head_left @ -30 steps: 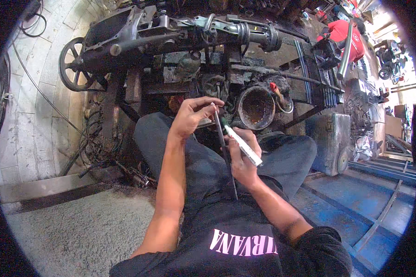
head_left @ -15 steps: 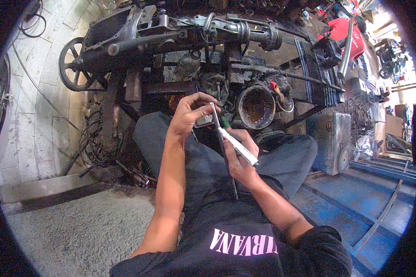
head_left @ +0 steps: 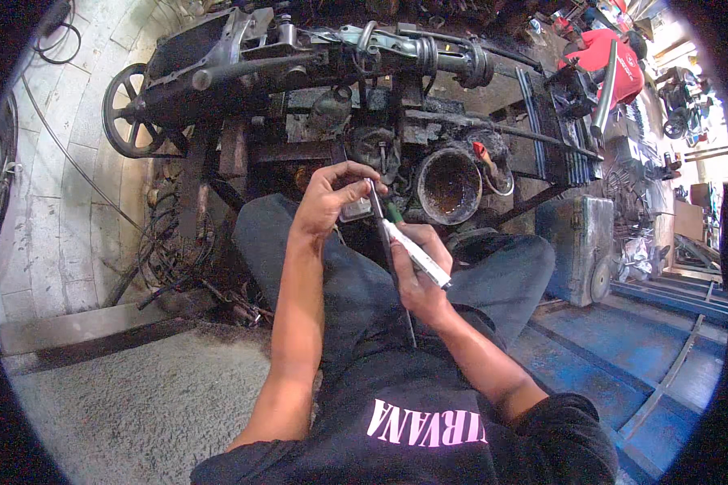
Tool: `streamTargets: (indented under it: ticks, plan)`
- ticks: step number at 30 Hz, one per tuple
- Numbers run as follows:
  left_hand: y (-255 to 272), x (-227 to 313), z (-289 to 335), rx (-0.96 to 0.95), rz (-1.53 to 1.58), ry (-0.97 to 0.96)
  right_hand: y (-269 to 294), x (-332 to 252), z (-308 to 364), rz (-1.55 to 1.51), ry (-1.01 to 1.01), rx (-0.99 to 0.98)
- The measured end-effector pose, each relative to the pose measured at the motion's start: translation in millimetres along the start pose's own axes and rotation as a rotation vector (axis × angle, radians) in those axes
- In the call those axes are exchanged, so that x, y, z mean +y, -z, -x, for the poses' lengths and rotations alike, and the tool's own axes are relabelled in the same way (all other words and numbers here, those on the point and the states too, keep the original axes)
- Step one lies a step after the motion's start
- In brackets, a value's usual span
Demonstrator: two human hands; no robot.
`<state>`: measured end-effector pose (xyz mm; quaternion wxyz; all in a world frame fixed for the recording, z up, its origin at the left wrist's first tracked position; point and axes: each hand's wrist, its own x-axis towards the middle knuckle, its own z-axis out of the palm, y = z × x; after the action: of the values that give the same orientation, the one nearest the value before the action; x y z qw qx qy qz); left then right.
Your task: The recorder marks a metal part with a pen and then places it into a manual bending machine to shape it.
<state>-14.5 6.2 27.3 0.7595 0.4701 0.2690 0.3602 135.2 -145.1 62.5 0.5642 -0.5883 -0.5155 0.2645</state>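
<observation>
Metal-grey, pinched near its top in the left hand above the lap: a thin rod. Clamped in the right hand: a white marker, end touching or just beside the rod; both already picked up, work apparently midway, any marks too small to tell.

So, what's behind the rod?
Dark trousers show behind the rod, along its left side. The strip directly behind it is covered, and the right hand and marker hide what lies behind them.
</observation>
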Motion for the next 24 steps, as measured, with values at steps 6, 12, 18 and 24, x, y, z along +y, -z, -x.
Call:
streamTargets:
  ticks: [6,12,18,24]
  plan:
    - [2.6,-1.0,-0.2,0.014,0.01,0.038,0.7,-2.7,-3.6,0.062,0.111,-0.055]
    - [2.3,-2.5,-0.3,0.01,0.014,-0.007,0.8,5.0,3.1,0.016,-0.076,0.056]
    - [2.0,1.7,1.2,-0.004,0.068,0.019,-0.2,0.3,-1.8,0.055,0.122,-0.028]
    - [2.4,-1.0,0.2,-0.008,0.066,0.003,-0.4,-0.3,-1.8,0.07,0.113,-0.007]
